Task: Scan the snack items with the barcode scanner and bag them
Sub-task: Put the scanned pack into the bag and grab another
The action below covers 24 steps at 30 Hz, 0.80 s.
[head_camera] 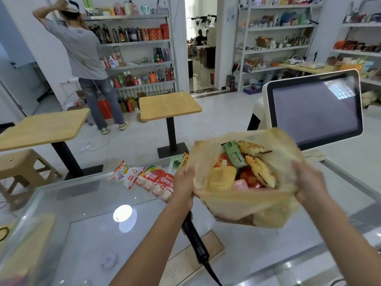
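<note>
Head view: both hands hold a translucent yellowish plastic bag (245, 205) open over the right part of the glass counter (82, 213), just in front of the checkout screen (315, 108) that stands at the counter's far right corner. The left hand (184, 182) is clenched on the bag's left rim and the right hand (309, 182) grasps its right rim, so the mouth gapes upward; whether the bag's bottom rests on the glass cannot be told. Inside lie several snacks: a green packet (235, 155), two yellow printed packets (260, 172), a yellow pouch (222, 179) and a red packet (248, 176). More red-and-white snack packs (156, 182) lie along the counter's far edge, just left of the left hand. The black barcode scanner (195, 238) lies on the counter under the left wrist, held by neither hand, its cable trailing toward the near edge. Beyond the counter stand two wooden tables (169, 105), a stool (20, 168), stocked shelves (136, 42), and a person (86, 58) facing away.
</note>
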Each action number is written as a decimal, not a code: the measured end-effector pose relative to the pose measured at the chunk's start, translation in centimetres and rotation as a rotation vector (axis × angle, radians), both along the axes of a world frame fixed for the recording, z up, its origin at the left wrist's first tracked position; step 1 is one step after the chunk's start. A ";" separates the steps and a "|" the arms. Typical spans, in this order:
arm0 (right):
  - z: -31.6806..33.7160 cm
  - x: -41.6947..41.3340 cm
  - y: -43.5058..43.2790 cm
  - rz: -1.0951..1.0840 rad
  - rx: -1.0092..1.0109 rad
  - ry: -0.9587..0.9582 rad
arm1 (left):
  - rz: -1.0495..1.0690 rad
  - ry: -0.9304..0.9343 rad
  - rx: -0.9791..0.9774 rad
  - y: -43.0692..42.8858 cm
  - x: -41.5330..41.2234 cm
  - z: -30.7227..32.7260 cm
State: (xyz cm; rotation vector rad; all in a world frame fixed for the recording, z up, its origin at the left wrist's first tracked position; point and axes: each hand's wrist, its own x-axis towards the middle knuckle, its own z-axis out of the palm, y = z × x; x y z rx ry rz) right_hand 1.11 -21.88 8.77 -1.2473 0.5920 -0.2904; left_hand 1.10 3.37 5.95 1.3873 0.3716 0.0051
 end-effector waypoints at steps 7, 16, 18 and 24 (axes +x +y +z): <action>7.6 -0.3 -2.6 0.002 -0.078 -0.298 | 0.006 -0.290 -0.026 -0.1 0.9 6.8; 5.0 -0.2 -3.2 -0.065 0.119 -0.187 | -0.019 -0.002 -0.409 -2.1 1.5 5.8; 9.0 0.6 -3.9 -0.112 0.056 -0.284 | -0.059 -0.142 -0.458 -3.2 2.1 10.0; 9.7 0.3 -6.5 -0.218 0.000 -0.267 | -0.172 -0.220 -0.294 -3.0 1.2 9.9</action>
